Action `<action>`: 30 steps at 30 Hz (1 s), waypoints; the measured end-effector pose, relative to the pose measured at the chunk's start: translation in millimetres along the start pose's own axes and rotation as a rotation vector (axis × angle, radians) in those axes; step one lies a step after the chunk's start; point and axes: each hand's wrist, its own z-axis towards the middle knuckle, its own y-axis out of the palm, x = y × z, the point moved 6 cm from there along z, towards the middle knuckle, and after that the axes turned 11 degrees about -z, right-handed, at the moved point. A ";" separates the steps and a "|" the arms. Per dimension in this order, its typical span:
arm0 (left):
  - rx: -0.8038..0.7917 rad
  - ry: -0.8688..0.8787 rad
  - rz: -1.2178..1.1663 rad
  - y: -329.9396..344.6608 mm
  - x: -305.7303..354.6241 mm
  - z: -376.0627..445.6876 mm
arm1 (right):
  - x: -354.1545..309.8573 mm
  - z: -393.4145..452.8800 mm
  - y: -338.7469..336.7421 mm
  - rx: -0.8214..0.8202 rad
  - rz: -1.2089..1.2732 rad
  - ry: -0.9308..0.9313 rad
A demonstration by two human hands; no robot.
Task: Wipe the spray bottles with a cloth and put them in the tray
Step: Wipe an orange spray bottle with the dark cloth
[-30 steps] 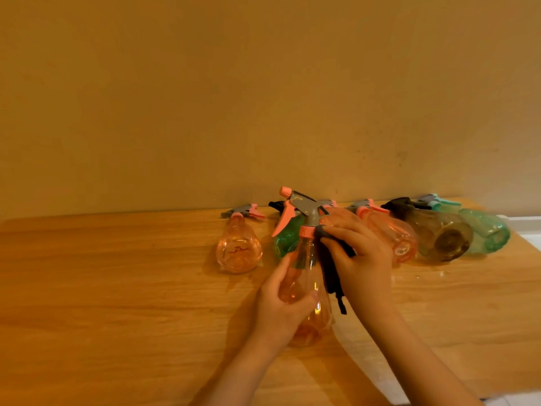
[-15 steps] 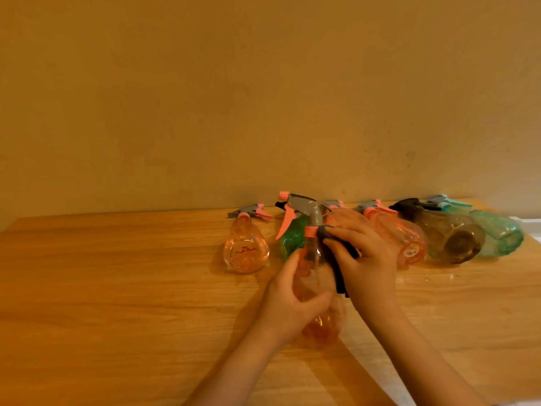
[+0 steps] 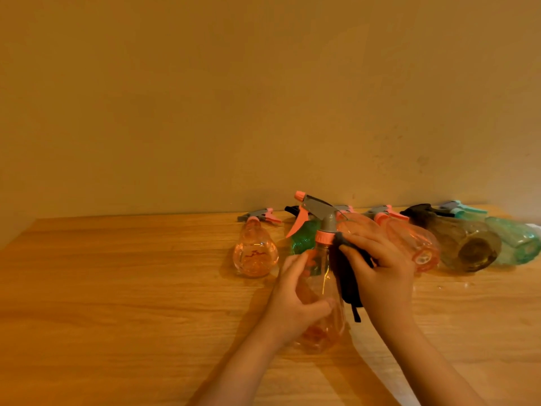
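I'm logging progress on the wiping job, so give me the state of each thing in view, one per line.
Held orange bottle: upright, gripped, being wiped at the neck.
Dark cloth: pressed against the held bottle.
Left hand: grips the bottle's body.
Right hand: holds the cloth.
Small orange bottle: lying on the table, untouched.
Green bottle: lying, partly hidden.
Brown bottle: lying on its side.
Teal bottle: lying on its side.

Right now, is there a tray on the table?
No, only spray bottles lie on the table; no tray shows.
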 end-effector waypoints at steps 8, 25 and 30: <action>-0.082 -0.057 0.014 -4.8 3.5 2.5 | -2.2 -1.4 -0.2 0.001 0.053 0.002; -0.063 -0.018 0.061 -5.2 5.5 0.3 | -5.2 -5.7 -2.2 0.008 0.059 -0.079; -0.059 -0.018 0.022 -10.6 9.4 -3.1 | -4.5 -8.2 0.5 -0.004 0.053 -0.071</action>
